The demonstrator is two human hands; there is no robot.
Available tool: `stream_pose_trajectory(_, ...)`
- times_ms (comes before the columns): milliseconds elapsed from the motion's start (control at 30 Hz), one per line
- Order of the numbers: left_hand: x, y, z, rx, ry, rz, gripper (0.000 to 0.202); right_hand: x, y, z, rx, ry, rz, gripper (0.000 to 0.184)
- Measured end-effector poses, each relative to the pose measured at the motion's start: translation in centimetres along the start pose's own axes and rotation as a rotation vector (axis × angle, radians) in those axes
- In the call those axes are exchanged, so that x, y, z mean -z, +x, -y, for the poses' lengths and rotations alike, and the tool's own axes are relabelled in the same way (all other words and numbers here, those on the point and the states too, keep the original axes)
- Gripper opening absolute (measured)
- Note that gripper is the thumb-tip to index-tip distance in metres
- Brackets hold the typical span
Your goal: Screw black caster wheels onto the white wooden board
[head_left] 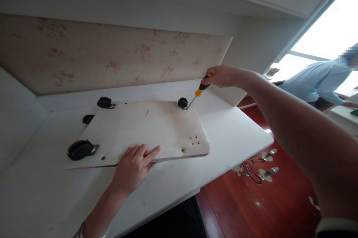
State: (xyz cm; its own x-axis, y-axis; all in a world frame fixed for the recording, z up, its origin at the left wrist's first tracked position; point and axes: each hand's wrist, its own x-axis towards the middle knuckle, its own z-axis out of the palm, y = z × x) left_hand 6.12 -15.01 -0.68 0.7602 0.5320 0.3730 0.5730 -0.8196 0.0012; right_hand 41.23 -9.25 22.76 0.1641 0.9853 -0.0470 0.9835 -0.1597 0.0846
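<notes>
A pale wooden board (145, 130) lies flat on the white desk (223, 133), with black caster wheels at three corners. My left hand (134, 167) rests open and flat on the board's near edge. My right hand (220, 76) is closed around a yellow and black screwdriver (200, 90). Its tip meets the plate of the far right caster (182, 102). Another caster (79, 149) sits at the near left corner and one more caster (104, 102) at the far left. The near right corner shows bare screw holes (194, 140).
A loose black wheel (88, 119) lies on the desk left of the board. A floral padded panel (112, 55) backs the desk. Metal hooks (260, 163) lie on the red wooden floor. A person in a light blue shirt (319, 79) leans by the window at right.
</notes>
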Motion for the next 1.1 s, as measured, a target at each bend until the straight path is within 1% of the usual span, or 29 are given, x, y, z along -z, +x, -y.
stream_pose_trajectory(100,-0.1,0.0,0.0,-0.009,-0.005,0.014,0.049,0.3,-0.2,-0.9,-0.041,0.049,-0.052,0.033)
stream_pose_trajectory(167,-0.2,0.0,0.0,-0.014,-0.004,0.008,0.05,0.0,-0.1,-1.6,-0.053,0.071,-0.06,0.033)
stream_pose_trajectory(300,-0.4,0.1,0.1,-0.03,-0.011,-0.025,0.052,-1.5,0.6,-2.9,-0.042,0.096,-0.062,0.034)
stream_pose_trajectory(433,-0.6,0.2,0.1,-0.047,-0.009,-0.046,0.045,-2.9,1.4,-4.0,-0.013,0.125,-0.081,0.036)
stream_pose_trajectory(533,-0.6,0.2,0.1,-0.055,-0.01,-0.045,0.042,-3.5,1.8,-4.6,0.012,0.154,-0.069,0.036)
stream_pose_trajectory(667,-0.5,0.3,0.1,-0.048,-0.009,-0.044,0.042,-3.6,2.1,-5.2,0.036,0.178,-0.054,0.034)
stream_pose_trajectory(833,-0.4,0.4,-0.1,-0.046,-0.021,-0.038,0.042,-3.4,1.9,-5.9,0.029,0.192,-0.069,0.034)
stream_pose_trajectory(1100,-0.3,0.5,-0.1,-0.041,0.005,-0.032,0.043,-3.5,1.6,-5.9,0.02,0.197,-0.056,0.033)
